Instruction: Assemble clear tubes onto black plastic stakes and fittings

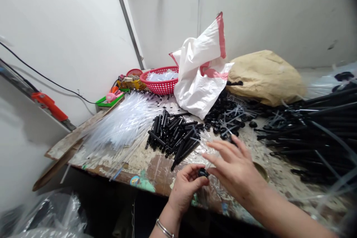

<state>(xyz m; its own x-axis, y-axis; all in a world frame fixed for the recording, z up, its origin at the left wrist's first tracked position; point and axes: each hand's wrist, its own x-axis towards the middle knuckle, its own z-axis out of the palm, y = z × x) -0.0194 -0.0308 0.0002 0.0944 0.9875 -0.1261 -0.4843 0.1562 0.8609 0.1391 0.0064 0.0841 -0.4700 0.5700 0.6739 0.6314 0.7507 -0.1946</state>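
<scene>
Close to the table's front edge, my left hand (185, 187) pinches a small round black plastic piece (203, 172) between thumb and fingers. My right hand (237, 169) is just beside it, fingers stretched out and apart, with nothing visible in them. Its lower fingers come close to the black piece; whether they touch it I cannot tell. Beyond my hands lies a heap of short black plastic tubes (174, 132). More small round black pieces (228, 128), mixed with thin clear strips, lie past my right hand.
A bundle of thin clear plastic strips (122, 119) spreads at left. Behind stand a red basket (160, 86), a white sack (195, 78) and a tan bag (264, 78). Long black tubes (320, 134) are piled at right. The worn table (156, 165) ends just before me.
</scene>
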